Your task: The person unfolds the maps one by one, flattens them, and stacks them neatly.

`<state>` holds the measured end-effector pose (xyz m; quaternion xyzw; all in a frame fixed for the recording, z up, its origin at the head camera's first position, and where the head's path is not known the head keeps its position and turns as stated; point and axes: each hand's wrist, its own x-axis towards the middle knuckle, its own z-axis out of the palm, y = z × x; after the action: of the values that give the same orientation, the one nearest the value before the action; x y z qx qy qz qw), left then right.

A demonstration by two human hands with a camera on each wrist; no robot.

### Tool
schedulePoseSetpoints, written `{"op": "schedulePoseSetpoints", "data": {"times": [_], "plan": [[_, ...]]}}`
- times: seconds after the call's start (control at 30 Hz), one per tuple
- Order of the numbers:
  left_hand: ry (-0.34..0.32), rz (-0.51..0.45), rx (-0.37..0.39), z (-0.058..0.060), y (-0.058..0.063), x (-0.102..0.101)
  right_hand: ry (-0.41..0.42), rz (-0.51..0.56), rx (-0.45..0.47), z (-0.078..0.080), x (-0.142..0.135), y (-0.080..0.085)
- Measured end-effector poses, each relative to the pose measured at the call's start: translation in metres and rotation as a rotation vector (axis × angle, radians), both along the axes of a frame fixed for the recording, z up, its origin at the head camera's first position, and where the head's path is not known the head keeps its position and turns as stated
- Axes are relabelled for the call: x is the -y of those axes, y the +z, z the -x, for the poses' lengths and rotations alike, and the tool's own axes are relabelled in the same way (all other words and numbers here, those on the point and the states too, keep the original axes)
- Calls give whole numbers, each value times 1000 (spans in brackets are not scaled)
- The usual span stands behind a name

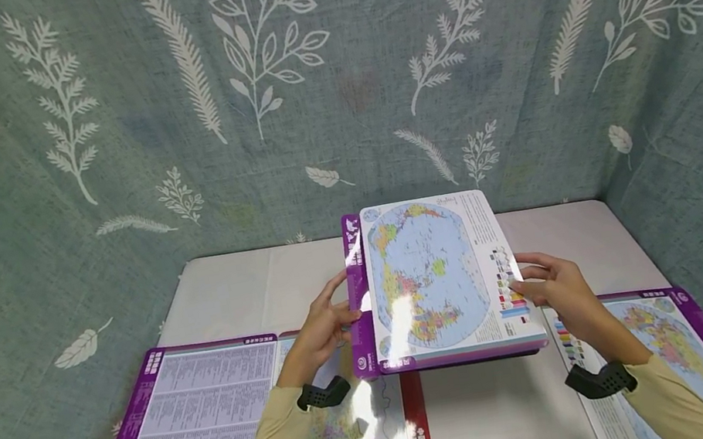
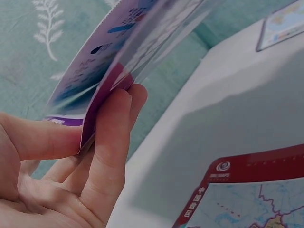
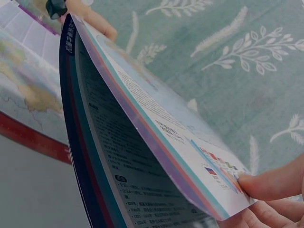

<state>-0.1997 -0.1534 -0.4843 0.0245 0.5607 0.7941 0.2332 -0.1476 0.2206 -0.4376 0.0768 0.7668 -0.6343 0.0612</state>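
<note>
A folded, glossy world map [image 1: 428,276] with a purple border is held above the white table, tilted toward the head camera. My left hand [image 1: 322,331] pinches its purple left edge, thumb on one face and fingers behind, as the left wrist view also shows. At the opposite edge, my right hand [image 1: 565,292] grips the sheet near the coloured flags, thumb on top and fingers underneath. In the right wrist view the folded map [image 3: 156,114] gapes along its near side, with printed text on an inner panel. Glare covers part of its front.
On the white table [image 1: 231,296] lies a purple-edged text sheet [image 1: 196,419] at the left. Beside it is a map with a red border strip [image 1: 418,427], partly under my left arm. Another world map [image 1: 670,344] lies at the right. A leaf-patterned curtain [image 1: 357,93] encloses the table.
</note>
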Motion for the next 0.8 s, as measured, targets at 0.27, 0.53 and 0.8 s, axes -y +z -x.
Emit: {"op": "schedulePoseSetpoints", "data": {"times": [0.27, 0.53, 0.8], "plan": [[-15, -8, -9, 1, 9, 2, 8, 2, -13, 3, -1, 2], [29, 16, -6, 9, -2, 8, 2, 12, -16, 5, 0, 6], [64, 33, 2, 14, -4, 12, -7, 14, -7, 8, 5, 9]]}}
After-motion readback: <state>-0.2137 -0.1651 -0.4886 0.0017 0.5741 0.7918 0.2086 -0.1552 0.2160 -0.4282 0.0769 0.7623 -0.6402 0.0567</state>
